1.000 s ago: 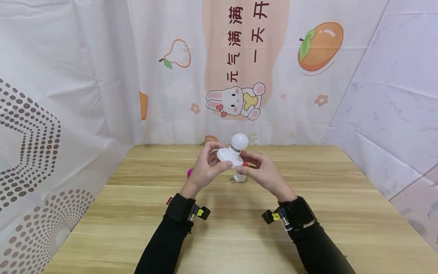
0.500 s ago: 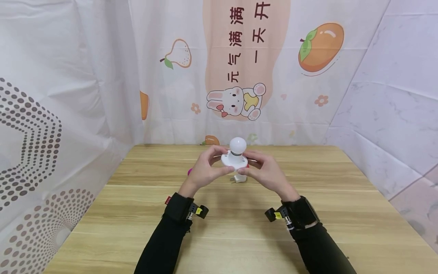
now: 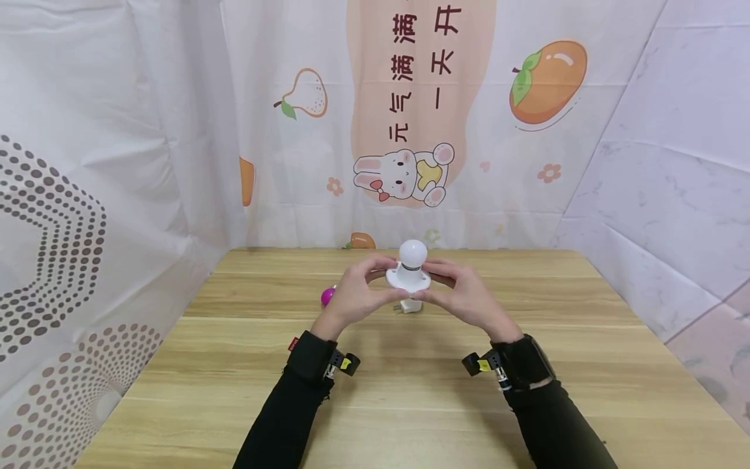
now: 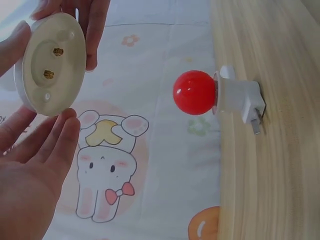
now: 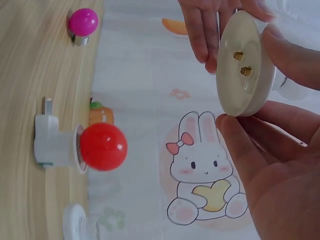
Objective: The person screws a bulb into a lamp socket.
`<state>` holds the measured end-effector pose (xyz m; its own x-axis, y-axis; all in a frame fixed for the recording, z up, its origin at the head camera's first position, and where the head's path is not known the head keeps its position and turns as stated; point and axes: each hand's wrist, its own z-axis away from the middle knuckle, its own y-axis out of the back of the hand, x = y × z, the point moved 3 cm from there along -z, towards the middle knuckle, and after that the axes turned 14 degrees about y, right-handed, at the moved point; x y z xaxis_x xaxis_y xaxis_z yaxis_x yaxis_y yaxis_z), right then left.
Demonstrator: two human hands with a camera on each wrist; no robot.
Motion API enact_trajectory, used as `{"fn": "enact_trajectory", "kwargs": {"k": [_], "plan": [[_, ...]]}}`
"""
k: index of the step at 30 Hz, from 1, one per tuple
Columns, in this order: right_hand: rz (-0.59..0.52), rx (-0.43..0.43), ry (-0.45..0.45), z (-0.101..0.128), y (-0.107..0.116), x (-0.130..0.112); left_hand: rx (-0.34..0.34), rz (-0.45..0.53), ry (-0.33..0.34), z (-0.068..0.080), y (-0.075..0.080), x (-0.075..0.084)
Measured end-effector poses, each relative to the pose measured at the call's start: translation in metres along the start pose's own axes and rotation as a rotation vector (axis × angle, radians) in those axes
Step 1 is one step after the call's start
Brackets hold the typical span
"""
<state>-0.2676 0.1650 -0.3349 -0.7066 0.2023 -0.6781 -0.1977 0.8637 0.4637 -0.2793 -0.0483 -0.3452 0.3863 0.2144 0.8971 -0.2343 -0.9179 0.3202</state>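
Note:
A white lamp holder (image 3: 408,280) with a round white bulb (image 3: 413,253) fitted in its top is held up above the table, roughly upright. My left hand (image 3: 359,293) grips its rim from the left, thumb at the front and fingers behind. From the right, my right hand (image 3: 467,298) pinches the same rim in a similar way. Both wrist views show the holder's underside (image 4: 67,82), which has two brass terminals. Behind and below the hands stands a white plug-in socket (image 5: 50,142) carrying a red bulb (image 5: 105,146).
A magenta bulb (image 3: 328,297) lies on the wooden table (image 3: 398,404), left of the plug-in socket. Another white holder-like piece (image 5: 75,222) shows partly at the right wrist view's lower edge. A printed curtain (image 3: 293,150) hangs behind the table.
Both hands have lowered the lamp holder slightly and straightened it from a tilt. The bulb's top now points up, and the holder sits a little farther right.

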Motion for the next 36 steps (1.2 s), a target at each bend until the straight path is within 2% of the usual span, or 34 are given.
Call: {"fn": "enact_trajectory", "kwargs": {"k": [9, 16, 24, 29, 36], "plan": [[0.065, -0.021, -0.052, 0.011, 0.018, 0.014, 0.028, -0.105, 0.074, -0.007, -0.023, -0.007], [0.157, -0.051, -0.061, 0.023, 0.032, 0.019, 0.013, -0.169, 0.137, -0.014, -0.043, -0.007], [0.202, -0.108, -0.065, 0.037, 0.036, 0.03, -0.057, -0.184, 0.142, -0.018, -0.061, -0.018], [0.232, -0.139, -0.07, 0.046, 0.034, 0.038, -0.107, -0.231, 0.183, -0.017, -0.069, -0.026], [0.295, -0.204, -0.134, 0.057, 0.027, 0.052, -0.161, -0.332, 0.252, -0.013, -0.077, -0.037]]}}
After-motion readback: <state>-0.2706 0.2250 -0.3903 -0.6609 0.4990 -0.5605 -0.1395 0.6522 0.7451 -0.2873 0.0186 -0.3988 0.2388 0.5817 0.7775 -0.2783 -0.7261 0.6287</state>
